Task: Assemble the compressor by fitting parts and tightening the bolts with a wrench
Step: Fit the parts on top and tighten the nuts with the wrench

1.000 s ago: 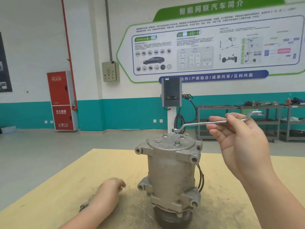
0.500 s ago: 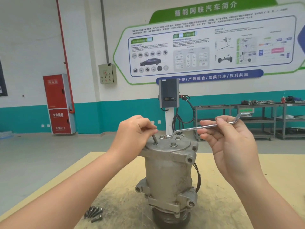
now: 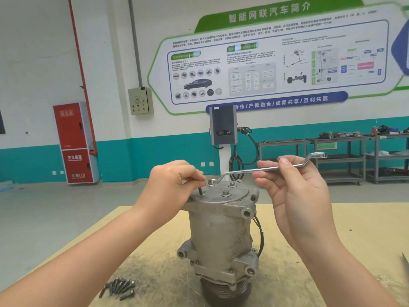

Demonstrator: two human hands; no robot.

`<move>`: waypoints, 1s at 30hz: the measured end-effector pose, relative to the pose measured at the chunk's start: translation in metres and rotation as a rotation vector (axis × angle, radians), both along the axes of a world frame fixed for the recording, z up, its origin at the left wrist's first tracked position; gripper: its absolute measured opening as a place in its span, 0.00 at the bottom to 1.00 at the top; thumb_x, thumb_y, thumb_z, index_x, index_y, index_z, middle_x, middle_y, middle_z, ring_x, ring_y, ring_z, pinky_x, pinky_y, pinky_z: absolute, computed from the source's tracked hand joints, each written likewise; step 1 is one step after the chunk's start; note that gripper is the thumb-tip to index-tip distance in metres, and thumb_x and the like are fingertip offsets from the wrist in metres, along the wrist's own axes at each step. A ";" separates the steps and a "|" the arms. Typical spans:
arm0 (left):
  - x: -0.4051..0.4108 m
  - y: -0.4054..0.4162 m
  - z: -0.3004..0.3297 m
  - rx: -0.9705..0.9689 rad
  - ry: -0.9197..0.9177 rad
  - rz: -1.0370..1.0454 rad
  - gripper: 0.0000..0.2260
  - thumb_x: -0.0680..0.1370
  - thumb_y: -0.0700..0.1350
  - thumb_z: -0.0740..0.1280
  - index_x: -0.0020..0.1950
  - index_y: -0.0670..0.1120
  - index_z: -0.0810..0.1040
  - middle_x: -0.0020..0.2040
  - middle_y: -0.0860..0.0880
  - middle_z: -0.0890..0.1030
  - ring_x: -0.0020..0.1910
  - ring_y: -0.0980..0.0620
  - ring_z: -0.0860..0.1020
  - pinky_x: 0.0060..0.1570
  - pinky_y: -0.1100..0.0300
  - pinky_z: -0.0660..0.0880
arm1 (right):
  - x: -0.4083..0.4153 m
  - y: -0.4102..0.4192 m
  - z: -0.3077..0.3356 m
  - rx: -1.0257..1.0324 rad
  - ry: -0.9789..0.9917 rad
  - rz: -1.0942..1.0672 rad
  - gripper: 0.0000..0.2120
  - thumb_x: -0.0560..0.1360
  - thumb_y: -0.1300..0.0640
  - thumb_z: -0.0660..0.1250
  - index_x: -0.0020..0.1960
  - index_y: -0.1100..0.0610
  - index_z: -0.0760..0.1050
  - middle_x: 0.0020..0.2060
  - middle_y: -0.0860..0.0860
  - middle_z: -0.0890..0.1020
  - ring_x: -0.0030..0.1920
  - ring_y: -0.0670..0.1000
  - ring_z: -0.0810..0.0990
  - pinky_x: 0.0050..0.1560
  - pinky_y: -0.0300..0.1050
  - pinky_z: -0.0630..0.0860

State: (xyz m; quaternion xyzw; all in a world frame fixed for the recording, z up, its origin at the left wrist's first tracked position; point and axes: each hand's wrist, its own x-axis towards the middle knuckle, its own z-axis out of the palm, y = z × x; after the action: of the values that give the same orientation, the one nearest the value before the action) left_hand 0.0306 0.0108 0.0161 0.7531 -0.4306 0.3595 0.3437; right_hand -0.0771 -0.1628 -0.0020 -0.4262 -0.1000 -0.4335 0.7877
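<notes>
A grey metal compressor [image 3: 218, 231] stands upright on the wooden table [image 3: 358, 235], pulley end down. Its top cover carries three seated bolts [image 3: 225, 193]. My left hand [image 3: 174, 182] pinches a fourth bolt [image 3: 201, 190] whose threaded shank sticks up out of a hole at the cover's left edge. My right hand [image 3: 294, 189] holds an offset ring wrench [image 3: 265, 169] by its shaft, nearly level. The wrench's near ring end rests on the rear left bolt.
Several loose dark bolts [image 3: 120, 286] lie on the table at the front left of the compressor. A black wire loops off the compressor's right side. Metal shelving carts [image 3: 345, 160] and a charging post [image 3: 223, 129] stand far behind by the wall.
My left hand rose from the table to the cover with a bolt and has pushed it further into the left hole. The wrench's ring end has dropped onto the rear left bolt.
</notes>
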 end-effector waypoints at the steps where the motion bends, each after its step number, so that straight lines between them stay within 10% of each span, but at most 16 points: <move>1: -0.001 0.000 0.000 0.011 0.006 -0.007 0.02 0.71 0.37 0.75 0.42 0.43 0.86 0.41 0.51 0.85 0.43 0.55 0.82 0.48 0.70 0.74 | 0.000 0.002 -0.001 0.000 -0.002 -0.006 0.05 0.82 0.63 0.57 0.49 0.59 0.70 0.37 0.55 0.84 0.35 0.52 0.84 0.36 0.38 0.79; 11: -0.010 0.002 -0.009 0.019 0.259 -0.046 0.04 0.84 0.47 0.56 0.50 0.54 0.68 0.50 0.63 0.82 0.20 0.57 0.65 0.26 0.71 0.64 | -0.001 0.010 -0.002 0.027 -0.047 -0.010 0.05 0.82 0.63 0.58 0.48 0.59 0.71 0.42 0.57 0.85 0.42 0.55 0.86 0.44 0.40 0.81; 16: -0.009 0.006 -0.016 -0.058 0.407 -0.083 0.08 0.84 0.45 0.56 0.51 0.54 0.72 0.48 0.61 0.84 0.31 0.72 0.75 0.32 0.75 0.66 | 0.000 0.015 -0.007 -0.027 -0.007 -0.002 0.04 0.81 0.62 0.58 0.49 0.60 0.71 0.43 0.56 0.85 0.44 0.56 0.86 0.44 0.40 0.81; 21: -0.002 0.010 -0.024 -0.199 0.638 -0.147 0.09 0.84 0.48 0.55 0.59 0.60 0.71 0.56 0.62 0.82 0.61 0.64 0.75 0.56 0.64 0.71 | 0.002 0.021 -0.010 -0.102 0.011 -0.009 0.05 0.81 0.62 0.60 0.48 0.58 0.73 0.44 0.57 0.84 0.45 0.57 0.86 0.45 0.41 0.81; 30: -0.031 0.003 -0.001 -0.335 0.362 -0.308 0.08 0.83 0.43 0.60 0.53 0.50 0.79 0.53 0.58 0.83 0.58 0.60 0.78 0.61 0.63 0.74 | 0.000 0.034 -0.021 -0.440 -0.003 -0.185 0.07 0.73 0.49 0.65 0.47 0.52 0.77 0.45 0.47 0.85 0.46 0.49 0.85 0.49 0.38 0.79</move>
State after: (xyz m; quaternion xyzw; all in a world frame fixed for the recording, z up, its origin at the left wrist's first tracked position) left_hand -0.0008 0.0140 0.0153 0.6637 -0.4062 0.2290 0.5849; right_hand -0.0771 -0.1284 -0.0234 -0.5941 -0.1538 -0.4725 0.6325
